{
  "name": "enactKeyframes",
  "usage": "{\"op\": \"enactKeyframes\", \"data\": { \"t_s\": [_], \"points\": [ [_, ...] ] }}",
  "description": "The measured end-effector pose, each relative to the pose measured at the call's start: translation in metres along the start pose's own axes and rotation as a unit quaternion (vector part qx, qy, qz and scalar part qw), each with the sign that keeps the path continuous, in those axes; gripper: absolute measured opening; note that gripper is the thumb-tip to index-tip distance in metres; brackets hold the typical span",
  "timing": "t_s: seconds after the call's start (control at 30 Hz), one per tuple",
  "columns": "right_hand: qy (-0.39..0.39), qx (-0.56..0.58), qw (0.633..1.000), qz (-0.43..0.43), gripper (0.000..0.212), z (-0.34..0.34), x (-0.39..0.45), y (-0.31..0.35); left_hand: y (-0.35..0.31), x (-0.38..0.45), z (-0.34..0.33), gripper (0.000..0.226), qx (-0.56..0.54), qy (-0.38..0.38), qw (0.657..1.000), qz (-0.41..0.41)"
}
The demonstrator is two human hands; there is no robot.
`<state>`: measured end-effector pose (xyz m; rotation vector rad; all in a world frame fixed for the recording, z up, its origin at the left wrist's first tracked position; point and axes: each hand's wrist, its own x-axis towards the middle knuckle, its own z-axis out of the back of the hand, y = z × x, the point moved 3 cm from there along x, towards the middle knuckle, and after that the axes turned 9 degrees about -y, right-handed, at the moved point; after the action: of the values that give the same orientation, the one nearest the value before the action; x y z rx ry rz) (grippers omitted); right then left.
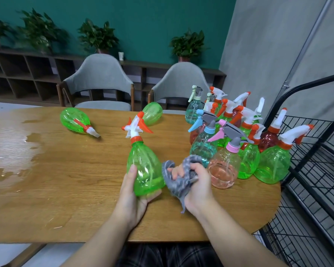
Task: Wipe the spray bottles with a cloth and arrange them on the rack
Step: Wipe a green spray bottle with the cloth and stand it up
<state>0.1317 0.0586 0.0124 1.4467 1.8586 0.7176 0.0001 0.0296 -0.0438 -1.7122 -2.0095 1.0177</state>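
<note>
Left hand [132, 191] cupped the base of a green bottle [145, 166], fingers curled round it; the bottle's long axis ran up and away from that grip, nozzle farthest off. Right hand [195, 182] was clenched on a bunched grey cloth [178, 178], which lay just right of the bottle's lower wall, touching or nearly so. The right hand was therefore the nearer for wiping. Two further green bottles [75, 120] lay on their sides on the counter [66, 180] beyond the left grip. Roughly a dozen stood clustered [229, 135] beyond the right grip, overlapping too much for an exact count. One wire rack [316, 170] stood further right, apparently without bottles.
</note>
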Motion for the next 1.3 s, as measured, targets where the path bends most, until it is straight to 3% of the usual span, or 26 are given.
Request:
{"op": "enactKeyframes", "data": {
  "t_s": [0.07,0.13,0.2,0.3,0.43,0.67,0.9,1.07,1.13,1.17,1.23,1.3],
  "points": [
    [-0.080,0.098,0.990,-0.062,0.028,0.007,0.009,0.005,-0.002,-0.003,-0.003,0.113,0.008,0.013,1.000,0.003],
    [-0.095,0.115,0.987,-0.056,0.030,0.002,0.015,0.013,-0.003,-0.005,-0.006,0.112,0.012,0.023,1.000,0.009],
    [-0.072,0.072,0.994,-0.033,0.031,-0.010,0.018,0.018,-0.002,-0.006,-0.007,0.106,0.020,0.030,0.999,0.019],
    [-0.039,-0.084,0.996,0.015,0.028,-0.029,0.021,0.017,0.000,-0.006,-0.008,0.101,0.023,0.026,0.999,0.018],
    [0.014,-0.307,0.949,0.078,0.033,-0.036,0.022,0.000,0.001,-0.003,-0.005,0.067,0.029,0.006,1.000,0.000],
    [0.079,-0.379,0.890,0.241,0.039,-0.031,0.008,-0.007,0.002,-0.002,-0.006,0.045,0.064,-0.013,0.998,0.013],
    [0.132,-0.377,0.866,0.301,0.039,-0.018,-0.005,-0.011,0.000,-0.004,-0.007,0.063,0.033,0.010,0.999,0.025],
    [0.169,-0.349,0.869,0.307,0.033,-0.009,-0.009,-0.013,-0.004,-0.005,-0.006,0.081,0.036,-0.001,0.999,0.008],
    [0.164,-0.324,0.889,0.278,0.025,-0.005,-0.010,-0.013,-0.003,-0.002,-0.004,0.095,0.027,-0.022,0.999,-0.005],
    [0.150,-0.278,0.918,0.241,0.020,-0.003,-0.010,-0.013,-0.003,-0.002,-0.005,0.091,0.029,-0.028,0.999,-0.012],
    [0.066,-0.123,0.983,0.115,0.018,0.002,-0.003,-0.008,-0.003,0.000,-0.004,0.062,0.022,-0.027,0.999,-0.021],
    [-0.043,0.019,0.999,0.005,0.016,0.008,0.008,-0.006,-0.002,-0.001,-0.005,0.047,0.021,-0.018,1.000,-0.009]
  ]
}}
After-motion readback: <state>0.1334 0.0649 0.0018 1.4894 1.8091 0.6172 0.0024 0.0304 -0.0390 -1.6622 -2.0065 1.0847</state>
